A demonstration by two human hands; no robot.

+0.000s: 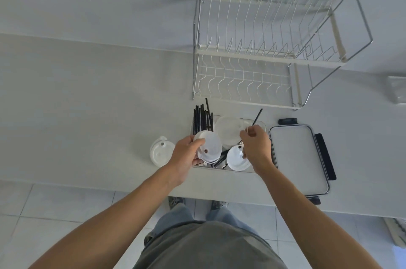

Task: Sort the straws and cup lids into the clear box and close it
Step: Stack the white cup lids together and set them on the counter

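Clear box (pixel 261 124) sits on the counter (pixel 87 104) at centre frame, just below the wire dish rack (pixel 263 49), and is open; its rim shows at the far right corner while the hands cover most of the rest. Box lid (pixel 298 159), with dark latches, lies flat just right of the box, not yet fitted. Inside the box, a bundle of black straws (pixel 202 119) stands against the far left wall, projecting above the rim, and white cup lids rest at the far centre (pixel 228 130) and near right (pixel 235 159). One loose cup lid (pixel 160 152) remains on the counter, just left of the box. Left hand (pixel 186 154) grips a white lid with a sip hole (pixel 208 145), fingers curled round its edge, over the near left part of the box. Right hand (pixel 256 143) pinches a single black straw (pixel 257 118), which slants up and away over the box. Assessment: the sorting step is in hand and well advanced. The next move calls for setting the held lid and straw down inside, collecting the loose lid, then seating the box lid; the upright straws look likely to obstruct closure unless laid lower.
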